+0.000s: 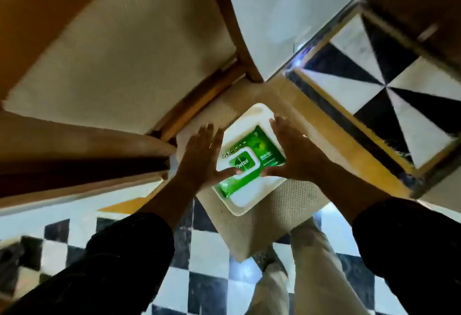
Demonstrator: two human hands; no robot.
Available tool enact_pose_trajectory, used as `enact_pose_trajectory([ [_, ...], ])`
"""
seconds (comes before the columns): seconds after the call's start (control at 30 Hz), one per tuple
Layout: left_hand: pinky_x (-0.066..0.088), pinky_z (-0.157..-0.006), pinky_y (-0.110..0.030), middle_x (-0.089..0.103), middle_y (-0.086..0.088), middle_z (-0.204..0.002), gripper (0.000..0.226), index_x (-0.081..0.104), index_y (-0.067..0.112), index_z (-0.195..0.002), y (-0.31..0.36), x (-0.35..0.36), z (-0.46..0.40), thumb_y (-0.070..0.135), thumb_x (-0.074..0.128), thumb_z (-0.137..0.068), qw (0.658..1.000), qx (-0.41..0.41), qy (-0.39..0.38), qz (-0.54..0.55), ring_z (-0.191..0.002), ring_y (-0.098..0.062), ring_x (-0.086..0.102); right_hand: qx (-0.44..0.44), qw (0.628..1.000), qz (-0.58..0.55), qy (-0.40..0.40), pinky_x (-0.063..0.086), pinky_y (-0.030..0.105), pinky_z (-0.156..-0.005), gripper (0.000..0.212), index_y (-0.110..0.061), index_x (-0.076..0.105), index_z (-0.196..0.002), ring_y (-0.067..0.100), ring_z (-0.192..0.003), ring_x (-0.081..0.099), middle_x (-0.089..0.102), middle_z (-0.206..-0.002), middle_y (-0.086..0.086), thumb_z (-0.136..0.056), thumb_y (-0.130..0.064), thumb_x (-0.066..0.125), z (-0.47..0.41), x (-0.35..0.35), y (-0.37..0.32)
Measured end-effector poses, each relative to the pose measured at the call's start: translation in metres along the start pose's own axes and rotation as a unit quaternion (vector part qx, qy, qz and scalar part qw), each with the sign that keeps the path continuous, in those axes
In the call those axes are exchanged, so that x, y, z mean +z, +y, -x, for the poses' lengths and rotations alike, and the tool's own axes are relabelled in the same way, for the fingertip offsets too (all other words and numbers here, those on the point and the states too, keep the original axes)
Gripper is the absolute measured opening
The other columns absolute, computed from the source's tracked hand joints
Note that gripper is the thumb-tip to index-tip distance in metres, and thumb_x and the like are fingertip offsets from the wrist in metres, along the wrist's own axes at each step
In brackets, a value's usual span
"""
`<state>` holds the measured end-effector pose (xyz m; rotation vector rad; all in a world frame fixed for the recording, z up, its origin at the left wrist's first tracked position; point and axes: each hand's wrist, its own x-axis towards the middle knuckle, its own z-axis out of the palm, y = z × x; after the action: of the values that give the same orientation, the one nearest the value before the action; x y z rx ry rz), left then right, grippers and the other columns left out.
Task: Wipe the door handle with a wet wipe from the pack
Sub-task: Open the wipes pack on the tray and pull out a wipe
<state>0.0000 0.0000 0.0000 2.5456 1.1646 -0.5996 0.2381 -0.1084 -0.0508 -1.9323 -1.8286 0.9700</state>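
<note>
A green wet-wipe pack (252, 162) lies flat in a shallow white tray (245, 206) at the centre of the frame, turned diagonally so its long axis runs from lower left to upper right. A white flip lid (243, 162) with a green brand label sits on the pack's top face and appears closed. The tray rests on a small beige woven-surfaced stool or side desk (277, 217) — which of the two cannot be told from this angle. The person's left hand (199, 157) hovers over the tray's left edge with its fingers (208, 131) spread wide and flat, gripping nothing; its thumb reaches toward the lower corner of the lid and seems to touch it. The right hand (294, 151) is over the tray's right side, its fingers (278, 125) likewise splayed and holding nothing, the thumb lying along the pack's lower right edge. Both forearms come up from the bottom of the frame in dark sleeves (129, 259). Light trousers (306, 264) show at lower centre, above a black-and-white checkered floor (207, 249). A large cream panel framed in brown wood (119, 47) fills the upper left, blurred. The door handle cannot be made out in this view.
</note>
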Motion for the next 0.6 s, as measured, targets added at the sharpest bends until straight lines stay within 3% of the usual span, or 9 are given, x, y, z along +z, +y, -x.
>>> enact_pose_trajectory([
  [0.1, 0.022, -0.120, -0.059, 0.017, -0.024, -0.164, 0.120, 0.011, 0.009, -0.157, -0.006, 0.051, -0.021, 0.089, 0.038, -0.071, 1.000, 0.002, -0.024, 0.008, -0.151, -0.042, 0.016, -0.034, 0.998, 0.024, -0.047, -0.014, 0.021, -0.114, 0.133, -0.008, 0.001, -0.155, 0.016, -0.147, -0.009, 0.000, -0.163, 0.014, -0.062, -0.082, 0.061, -0.022, 0.037, 0.019],
  [0.17, 0.022, -0.120, -0.059, 0.016, -0.025, -0.164, 0.121, 0.011, 0.008, -0.156, -0.006, 0.075, -0.029, 0.089, 0.036, -0.070, 0.999, 0.020, -0.028, 0.002, -0.151, -0.043, 0.017, -0.041, 0.996, 0.038, -0.068, -0.018, 0.018, -0.110, 0.136, -0.005, -0.002, -0.154, 0.016, -0.145, -0.014, -0.004, -0.163, 0.014, -0.061, -0.082, 0.062, -0.030, 0.055, 0.021],
  [0.37, 0.014, -0.122, -0.055, 0.022, -0.027, -0.162, 0.119, 0.022, -0.002, -0.153, -0.005, 0.114, -0.049, 0.083, 0.047, -0.074, 0.994, 0.099, 0.049, 0.008, -0.151, -0.042, 0.019, -0.046, 0.984, 0.139, -0.102, 0.000, 0.050, -0.120, 0.147, 0.000, 0.001, -0.153, 0.033, -0.149, -0.009, -0.006, -0.161, 0.023, -0.051, -0.091, 0.053, -0.045, 0.091, 0.025],
  [0.47, 0.013, -0.122, -0.055, 0.020, -0.028, -0.162, 0.117, 0.020, -0.005, -0.153, -0.008, 0.123, -0.052, 0.081, 0.047, -0.077, 0.991, 0.110, 0.072, 0.019, -0.151, -0.042, 0.017, -0.038, 0.982, 0.159, -0.097, 0.008, 0.056, -0.118, 0.147, -0.003, 0.001, -0.153, 0.037, -0.149, -0.006, -0.004, -0.160, 0.026, -0.048, -0.094, 0.049, -0.047, 0.099, 0.026],
  [0.6, 0.024, -0.119, -0.059, 0.023, -0.032, -0.159, 0.109, 0.026, -0.009, -0.150, -0.010, 0.127, -0.053, 0.073, 0.052, -0.083, 0.984, 0.141, 0.098, 0.037, -0.150, -0.045, 0.020, -0.036, 0.981, 0.168, -0.094, 0.008, 0.056, -0.118, 0.147, -0.008, -0.001, -0.154, 0.037, -0.148, -0.006, -0.005, -0.160, 0.026, -0.046, -0.094, 0.049, -0.049, 0.103, 0.027],
])
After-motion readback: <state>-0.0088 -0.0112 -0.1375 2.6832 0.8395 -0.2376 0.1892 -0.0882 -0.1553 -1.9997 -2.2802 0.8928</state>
